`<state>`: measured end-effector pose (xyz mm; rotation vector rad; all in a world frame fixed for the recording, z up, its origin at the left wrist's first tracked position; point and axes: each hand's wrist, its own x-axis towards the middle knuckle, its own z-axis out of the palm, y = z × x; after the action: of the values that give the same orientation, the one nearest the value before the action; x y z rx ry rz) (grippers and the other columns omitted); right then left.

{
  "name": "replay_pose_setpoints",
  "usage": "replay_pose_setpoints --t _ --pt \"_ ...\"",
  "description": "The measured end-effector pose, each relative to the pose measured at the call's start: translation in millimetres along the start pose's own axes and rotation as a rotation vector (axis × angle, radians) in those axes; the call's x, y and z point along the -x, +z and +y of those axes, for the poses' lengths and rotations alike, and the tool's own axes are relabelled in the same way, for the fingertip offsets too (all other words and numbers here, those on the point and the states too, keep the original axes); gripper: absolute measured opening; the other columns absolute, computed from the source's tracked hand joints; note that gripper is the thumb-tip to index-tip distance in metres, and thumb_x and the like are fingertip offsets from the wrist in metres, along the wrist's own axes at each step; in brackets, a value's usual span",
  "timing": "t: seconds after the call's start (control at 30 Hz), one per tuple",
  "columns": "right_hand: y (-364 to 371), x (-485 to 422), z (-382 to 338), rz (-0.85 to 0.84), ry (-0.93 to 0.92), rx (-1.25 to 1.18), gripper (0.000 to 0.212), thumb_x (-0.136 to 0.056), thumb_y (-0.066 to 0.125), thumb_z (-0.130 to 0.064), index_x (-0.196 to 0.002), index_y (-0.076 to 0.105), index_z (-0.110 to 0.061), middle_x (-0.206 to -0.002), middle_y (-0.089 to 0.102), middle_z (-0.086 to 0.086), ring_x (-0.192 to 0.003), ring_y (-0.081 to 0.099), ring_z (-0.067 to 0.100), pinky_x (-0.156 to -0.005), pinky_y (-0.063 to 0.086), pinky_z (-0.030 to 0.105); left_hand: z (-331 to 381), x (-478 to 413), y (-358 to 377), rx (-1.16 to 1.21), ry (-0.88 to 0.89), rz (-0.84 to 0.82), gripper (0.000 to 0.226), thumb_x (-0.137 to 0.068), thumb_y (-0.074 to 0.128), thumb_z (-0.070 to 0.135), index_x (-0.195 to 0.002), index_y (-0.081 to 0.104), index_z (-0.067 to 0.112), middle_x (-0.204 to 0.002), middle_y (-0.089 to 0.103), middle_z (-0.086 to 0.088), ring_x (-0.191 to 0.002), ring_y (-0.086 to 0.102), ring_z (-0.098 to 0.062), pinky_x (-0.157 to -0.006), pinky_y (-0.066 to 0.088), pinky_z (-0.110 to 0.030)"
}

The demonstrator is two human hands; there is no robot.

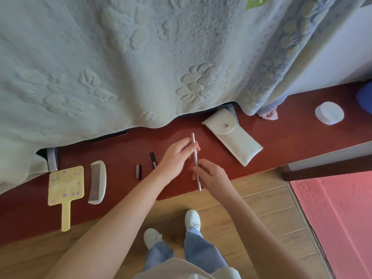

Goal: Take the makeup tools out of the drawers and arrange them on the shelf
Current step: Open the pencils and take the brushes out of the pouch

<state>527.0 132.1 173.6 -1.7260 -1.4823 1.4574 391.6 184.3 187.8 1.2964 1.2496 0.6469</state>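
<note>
Left hand (177,158): reaches in from the lower left of the frame, forearm stretched diagonally up to the centre; fingers curled, thumb and fingertips pinched on the upper part of the silver pencil (195,158).
Right hand (211,176): comes in from the lower right, forearm angled up and leftward; fingers closed around the lower part of the same pencil, knuckles up.
Silver pencil: thin, nearly vertical in the frame centre, held between both hands over the red-brown shelf (281,137); both ends stick out past the hands.
Black pen (153,159): lies on the shelf just left of the left hand, partly hidden by the wrist.
Small dark tube (137,171): on the shelf, left of the pen.
White comb (98,182): lower left, teeth facing left.
Yellow hand mirror (65,188): beside the comb, handle towards the bottom.
White pouch (233,136): right of centre, flap snapped.
White round case (329,115): far right on the shelf.
Pale blanket (120,57): fills the upper frame, draped to the shelf's far edge.
</note>
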Motion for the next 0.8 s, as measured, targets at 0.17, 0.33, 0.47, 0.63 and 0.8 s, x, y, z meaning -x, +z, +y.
replay_pose_setpoints --t 0.17,0.33,0.47,0.63,0.8 --pt "8 5 -12 0.035 -0.077 -0.070 0.020 -0.095 0.049 -0.017 -0.079 0.061 -0.019 -0.066 0.061 -0.009 -0.052 0.046 0.001 -0.053 0.036 0.012 9 15 -1 0.057 0.072 0.113 0.025 -0.096 0.047 0.017 -0.077 0.060 0.010 -0.072 0.053 0.010 -0.062 0.048 0.006 -0.061 0.036 -0.006" --pt "16 28 14 -0.040 0.004 0.026 0.018 -0.092 0.054 -0.016 -0.078 0.064 -0.012 -0.063 0.063 -0.008 -0.051 0.044 0.003 -0.052 0.036 0.018 48 10 -51 0.253 0.197 0.479 0.030 -0.095 0.045 0.026 -0.068 0.059 0.029 -0.060 0.048 0.013 -0.057 0.041 -0.002 -0.058 0.032 -0.016" --pt "2 32 24 0.141 0.101 -0.094 0.016 -0.092 0.056 -0.021 -0.083 0.068 -0.015 -0.063 0.060 -0.008 -0.051 0.045 0.005 -0.049 0.037 0.018 41 17 -59 -0.062 0.113 0.394 0.019 -0.092 0.055 0.025 -0.088 0.072 0.020 -0.082 0.058 0.011 -0.081 0.054 -0.001 -0.071 0.036 -0.012" --pt "7 -7 2 0.169 0.035 0.187 0.019 -0.092 0.057 -0.024 -0.097 0.069 -0.010 -0.088 0.065 0.005 -0.075 0.059 0.016 -0.069 0.046 0.029 -31 28 -18 -0.259 -0.214 0.354 0.017 -0.091 0.057 0.026 -0.090 0.069 0.014 -0.082 0.065 -0.008 -0.079 0.055 -0.015 -0.070 0.036 -0.025" --pt "27 -30 -2 0.175 0.044 0.240 0.028 -0.086 0.065 -0.022 -0.113 0.059 -0.014 -0.083 0.060 -0.001 -0.077 0.057 0.015 -0.065 0.041 0.020 -50 25 3 -0.399 -0.241 0.447 0.029 -0.090 0.059 0.019 -0.118 0.057 0.011 -0.099 0.066 -0.005 -0.087 0.061 -0.017 -0.073 0.050 -0.027"
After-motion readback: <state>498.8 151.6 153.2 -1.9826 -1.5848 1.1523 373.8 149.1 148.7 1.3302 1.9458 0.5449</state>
